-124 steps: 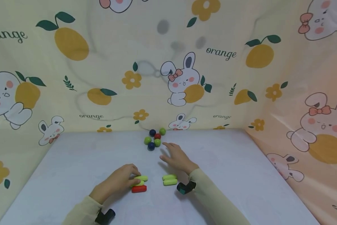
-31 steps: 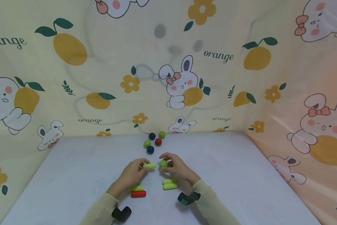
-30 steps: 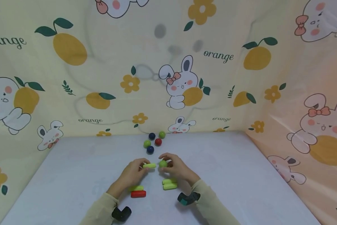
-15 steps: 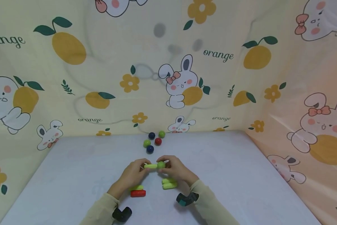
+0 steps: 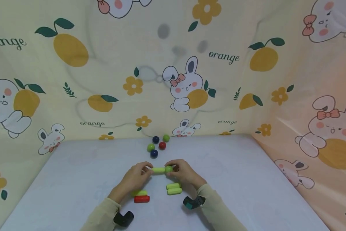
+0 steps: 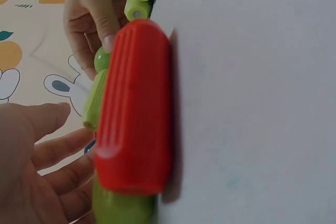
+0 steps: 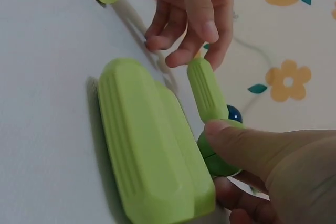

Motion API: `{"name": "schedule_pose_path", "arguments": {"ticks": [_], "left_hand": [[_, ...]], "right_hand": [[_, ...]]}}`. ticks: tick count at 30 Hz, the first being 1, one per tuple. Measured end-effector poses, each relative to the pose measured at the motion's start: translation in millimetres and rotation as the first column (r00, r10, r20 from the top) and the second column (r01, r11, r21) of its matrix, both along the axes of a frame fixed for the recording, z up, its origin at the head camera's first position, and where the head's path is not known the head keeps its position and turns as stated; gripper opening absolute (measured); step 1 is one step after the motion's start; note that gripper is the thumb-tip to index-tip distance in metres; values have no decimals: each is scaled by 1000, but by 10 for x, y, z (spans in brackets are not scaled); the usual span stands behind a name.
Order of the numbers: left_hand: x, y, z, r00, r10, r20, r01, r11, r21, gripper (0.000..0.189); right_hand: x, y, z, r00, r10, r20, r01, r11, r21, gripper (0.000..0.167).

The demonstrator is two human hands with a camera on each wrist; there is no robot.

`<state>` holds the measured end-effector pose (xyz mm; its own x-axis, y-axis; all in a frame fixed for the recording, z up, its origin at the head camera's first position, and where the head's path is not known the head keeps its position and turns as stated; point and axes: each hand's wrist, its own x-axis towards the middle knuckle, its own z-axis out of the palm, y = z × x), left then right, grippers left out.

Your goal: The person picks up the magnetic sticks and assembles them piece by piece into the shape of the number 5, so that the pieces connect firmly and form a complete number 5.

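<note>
My right hand [image 5: 185, 171] pinches a green ball [image 5: 168, 169] between thumb and fingers. A light-green rod [image 5: 158, 170] is joined end-on to that ball and sticks out toward the left. Around the rod's free end my left hand [image 5: 136, 176] has its thumb and fingers parted; in the left wrist view a gap shows between the thumb and the rod [image 6: 93, 100]. Below the left hand lie a red rod [image 5: 142, 199] and a light-green rod [image 5: 140, 193], side by side. Two more light-green rods [image 5: 174, 191] lie together below the right hand.
On the white table [image 5: 233, 173], toward the back, sits a loose group of balls: two dark blue [image 5: 154, 153], two green [image 5: 151, 147] and one red [image 5: 162, 145]. A printed cloth [image 5: 112, 64] rises behind the table. Silvery discs show on some rod ends.
The right hand brought the green ball from the group, and the left hand lifted the rod. Ball and rod came together. The left fingers have since let go, and the joined pair shifted slightly right.
</note>
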<state>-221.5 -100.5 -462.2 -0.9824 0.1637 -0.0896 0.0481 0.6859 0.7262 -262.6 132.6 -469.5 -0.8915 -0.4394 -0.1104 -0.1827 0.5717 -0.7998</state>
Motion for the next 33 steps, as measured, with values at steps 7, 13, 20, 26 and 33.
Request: {"name": "schedule_pose_path", "arguments": {"ticks": [7,13,20,26,33], "left_hand": [[-67,-77,1,999,36,24,-36,999,-18,23],[-112,-125,-8,999,37,18,-37,999,1,22],[-205,-151,27,1000,19,16,-18,999,-39,23],[-335,-193,67,1000,17,-24,-18,998,-59,24],[-474,-258,84,999,17,-51,-19,1000,-23,24]], "right_hand": [[-41,26,-58,1000,23,-1,-23,999,-24,36],[-69,45,-104,999,36,-10,-36,999,-25,37],[-72,52,-147,999,48,-11,-49,998,-49,37],[-67,63,-153,999,43,-3,-43,997,-58,37],[-59,57,-140,999,49,-13,-50,997,-66,38]]}}
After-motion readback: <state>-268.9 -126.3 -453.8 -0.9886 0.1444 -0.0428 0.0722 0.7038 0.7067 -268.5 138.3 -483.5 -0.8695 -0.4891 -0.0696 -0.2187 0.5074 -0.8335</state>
